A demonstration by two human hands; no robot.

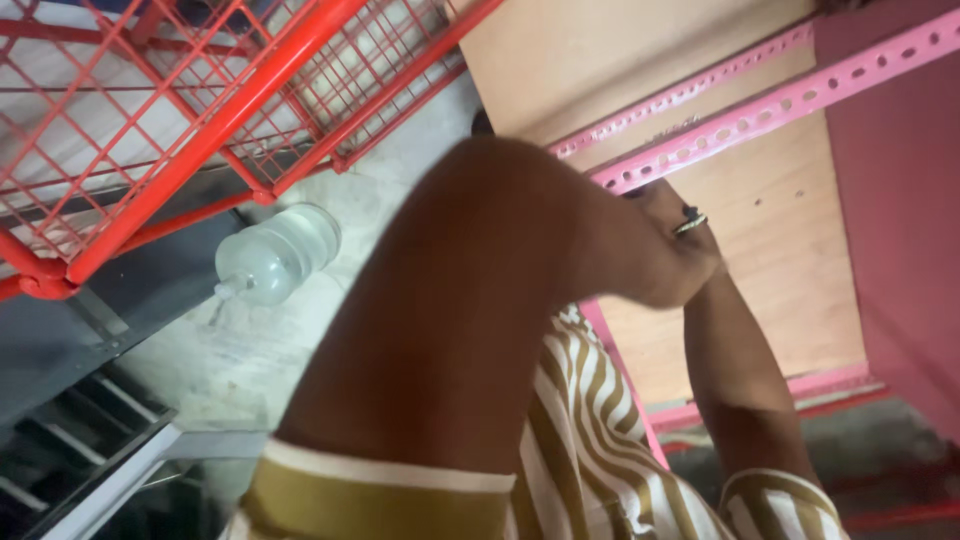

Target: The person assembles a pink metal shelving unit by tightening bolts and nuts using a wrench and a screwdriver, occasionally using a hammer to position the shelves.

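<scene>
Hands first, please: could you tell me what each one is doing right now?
Left hand: hidden behind the forearm, cannot be told.
Right hand: at the pink slotted rail; grip cannot be told.

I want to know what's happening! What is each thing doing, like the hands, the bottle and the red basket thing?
Left hand: hidden behind the arm, grip unclear.
Right hand: at the pink slotted rail, wearing a ring.
Plastic bottle: lying on its side on the floor.
Red wire rack: holds nothing visible.
</scene>
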